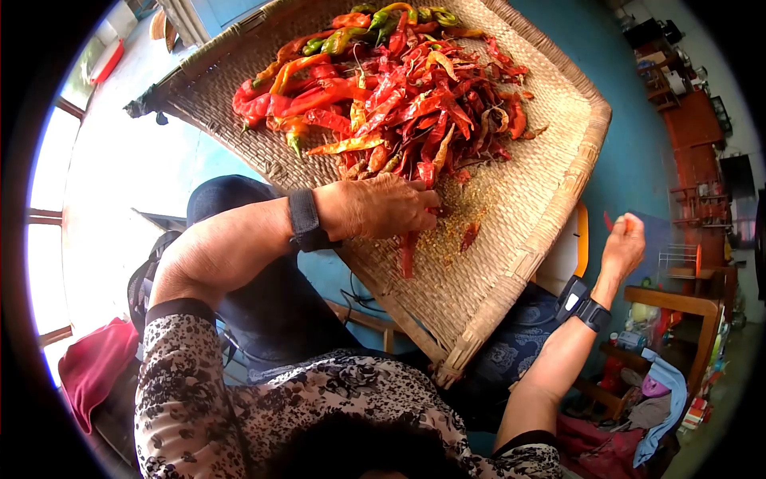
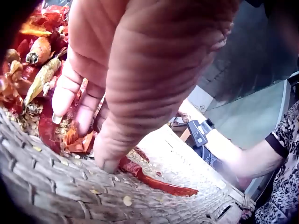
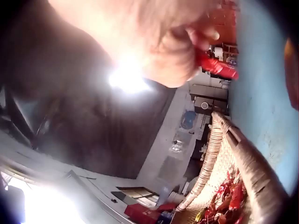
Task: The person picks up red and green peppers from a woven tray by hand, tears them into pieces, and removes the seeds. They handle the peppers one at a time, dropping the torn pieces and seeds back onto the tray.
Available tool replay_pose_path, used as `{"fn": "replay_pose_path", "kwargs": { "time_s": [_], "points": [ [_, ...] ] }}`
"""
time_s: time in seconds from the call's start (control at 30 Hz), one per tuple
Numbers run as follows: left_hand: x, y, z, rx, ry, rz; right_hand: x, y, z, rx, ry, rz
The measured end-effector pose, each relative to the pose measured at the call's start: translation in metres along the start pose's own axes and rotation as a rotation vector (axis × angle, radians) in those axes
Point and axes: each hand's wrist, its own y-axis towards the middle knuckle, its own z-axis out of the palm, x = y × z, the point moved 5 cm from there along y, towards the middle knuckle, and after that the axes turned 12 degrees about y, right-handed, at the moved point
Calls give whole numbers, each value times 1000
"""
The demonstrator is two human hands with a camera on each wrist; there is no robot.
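Observation:
A heap of red dried chilies (image 1: 407,96), with some green and orange ones at its far side, lies on a woven tray (image 1: 550,172). At the heap's near edge my left hand (image 1: 387,207) reaches down onto the tray, its thumb and curled fingers round red chili pieces (image 2: 81,143). One long red chili strip (image 2: 163,184) sticks out past the thumb. Raised off to the right of the tray, my right hand (image 1: 624,247) pinches a red chili (image 3: 218,67); most of that chili is hidden by the fingers.
Loose yellow seeds (image 1: 447,227) are scattered on the tray by the left hand. The tray rests over the person's lap, its near corner (image 1: 451,371) close to the body. A wooden chair (image 1: 678,303) with cloths stands at the right, and a pink cloth (image 1: 96,371) hangs at the left.

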Motion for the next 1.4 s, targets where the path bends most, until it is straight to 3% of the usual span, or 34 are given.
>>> {"fn": "replay_pose_path", "kwargs": {
  "time_s": [0.07,0.2,0.27,0.33,0.4,0.47,0.67,0.77,0.83,0.87,0.93,0.97,1.0,1.07,1.13,1.2,1.4],
  "points": [
    [3,4,2,18,16,-15,5,-9,8,106,-316,-48],
    [9,15,-3,9,48,-18,77,-21,36,158,189,-200],
    [21,20,-4,-78,-91,-27,104,-35,63,352,411,-145],
    [30,24,-17,-254,-258,-86,148,-57,86,709,542,-30],
    [36,27,-25,-209,-332,-176,170,-73,105,894,537,-48],
    [44,27,-32,-345,-379,-225,184,-77,113,975,548,-121],
    [47,25,-35,-368,-362,-295,180,-64,111,843,645,-67],
    [49,21,-35,-411,-377,-379,148,-38,87,535,664,-21],
    [44,22,-28,-181,-429,-289,121,-21,64,256,660,44],
    [41,22,-26,-186,-427,-286,110,-15,48,104,602,57],
    [26,23,-5,-22,-244,-201,88,-5,24,-126,353,-210],
    [26,25,16,39,-233,-196,77,-4,15,-141,272,-207],
    [22,24,16,37,-234,-193,76,-4,6,-117,75,-212],
    [12,22,13,19,-110,-195,66,-8,7,57,-300,-11],
    [9,25,12,10,-75,-169,67,-15,19,104,-300,-130],
    [9,26,11,55,14,-166,88,-18,30,101,-52,-289],
    [11,29,5,44,8,-178,171,-65,89,756,380,-220]
  ]
}}
